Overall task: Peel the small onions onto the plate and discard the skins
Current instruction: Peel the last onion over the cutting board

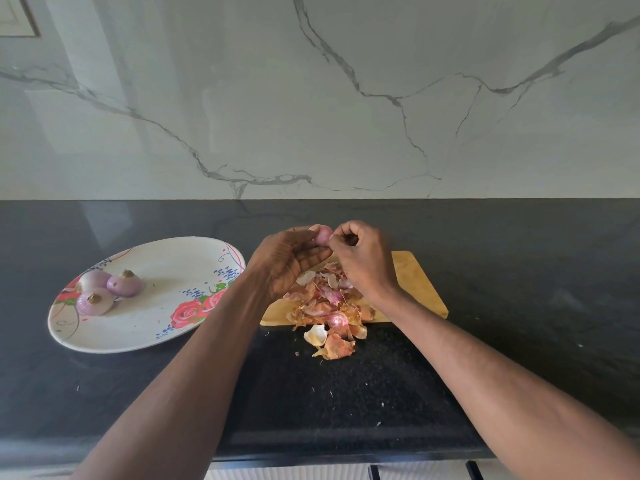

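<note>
Item: small pink onion (322,234) was cradled by left hand (289,261) above heaped papery onion skins (329,304) so scraps pinched off by right hand (363,258) dropped there, apart from floral oval plate (166,336).

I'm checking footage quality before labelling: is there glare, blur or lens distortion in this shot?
Head view: pale glare streaks the black countertop behind the plate; wide-angle stretch swells the forearms at the bottom edge; the onion held between left hand and right hand looks slightly soft; the skins stay sharp.
</note>
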